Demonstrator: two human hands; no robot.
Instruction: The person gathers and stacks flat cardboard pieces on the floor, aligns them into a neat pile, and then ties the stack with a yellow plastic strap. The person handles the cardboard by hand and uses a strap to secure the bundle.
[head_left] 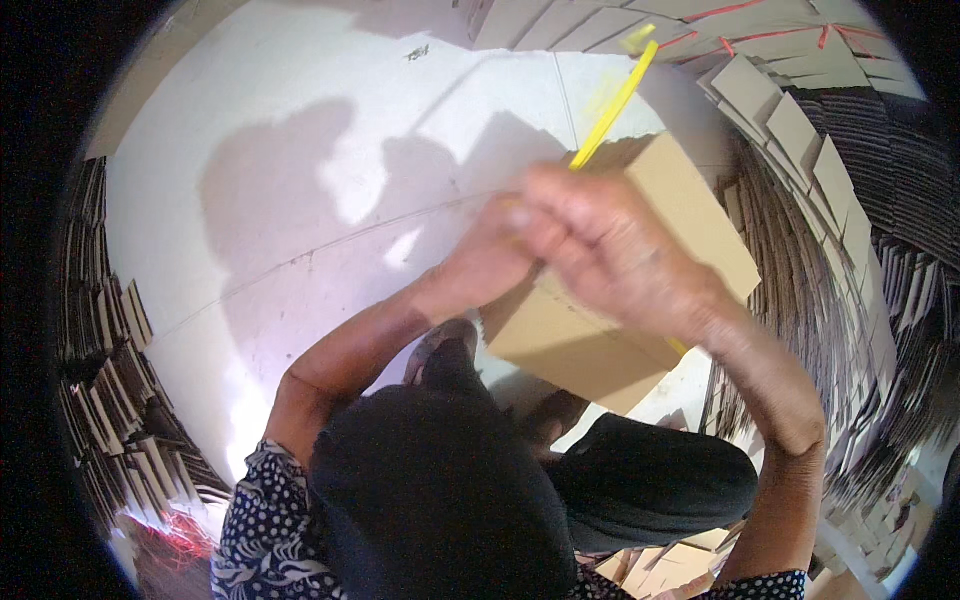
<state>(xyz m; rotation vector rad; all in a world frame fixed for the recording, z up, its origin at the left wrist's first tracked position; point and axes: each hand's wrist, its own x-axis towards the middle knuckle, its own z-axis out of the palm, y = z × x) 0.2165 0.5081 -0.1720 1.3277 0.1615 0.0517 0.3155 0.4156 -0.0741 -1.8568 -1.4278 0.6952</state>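
A brown cardboard box (585,345) stands on the floor in front of my feet. Over its near left edge my two hands are brought together, both blurred. My right hand (630,250) is closed, and a yellow strap (615,105) sticks up from behind its fingers, the loose end pointing far right. Against it my left hand (485,255) is closed too, fingers pressed together; whatever it pinches is hidden. A bit of yellow shows at the box's near right side, below my right wrist.
Tall stacks of flat cardboard (800,270) line the right side, with more bundles (640,20) along the far edge, some tied with red cord. Other cardboard stacks (105,370) stand at the left, near a red tangle of string (180,535). Loose cardboard pieces (670,568) lie by my knee.
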